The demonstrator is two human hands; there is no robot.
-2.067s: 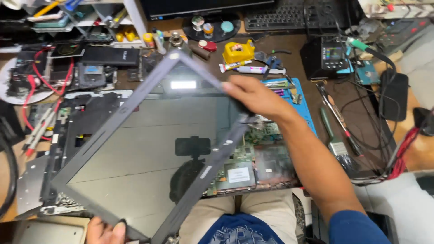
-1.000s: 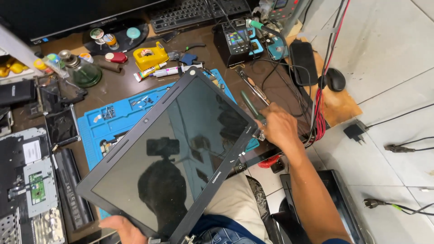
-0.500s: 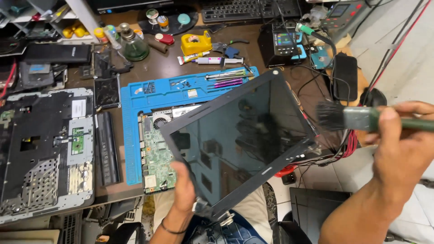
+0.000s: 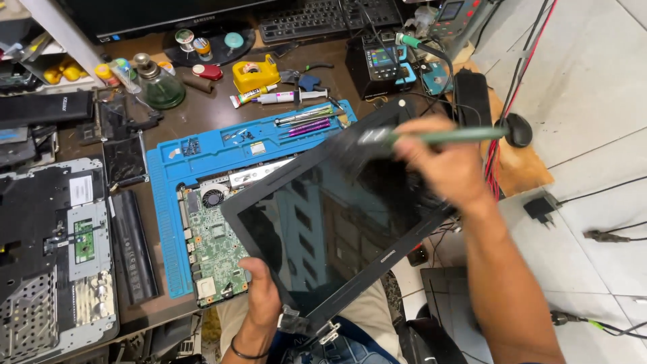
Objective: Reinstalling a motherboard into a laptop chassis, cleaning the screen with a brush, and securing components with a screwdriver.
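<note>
I see a dark brown workbench (image 4: 222,108) carrying a blue repair mat (image 4: 202,152), a yellow tape dispenser (image 4: 256,73), a green glass bottle (image 4: 156,86), a black keyboard (image 4: 323,17) and a laptop base shell (image 4: 54,249).

left hand (image 4: 261,294): thin dark wristband | right hand (image 4: 441,167): forearm bare, no sleeve | lap: light shorts

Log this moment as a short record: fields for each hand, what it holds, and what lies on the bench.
left hand: grips the lower edge of the screen panel, near its hinge
right hand: holds a green-handled brush over the panel's upper part; bristles blurred
panel: tilted, glass up, held above the bench edge
mat: blue, with a circuit board on it, partly under the panel
left of mat: battery, laptop base
back of bench: yellow tape dispenser, keyboard
</note>
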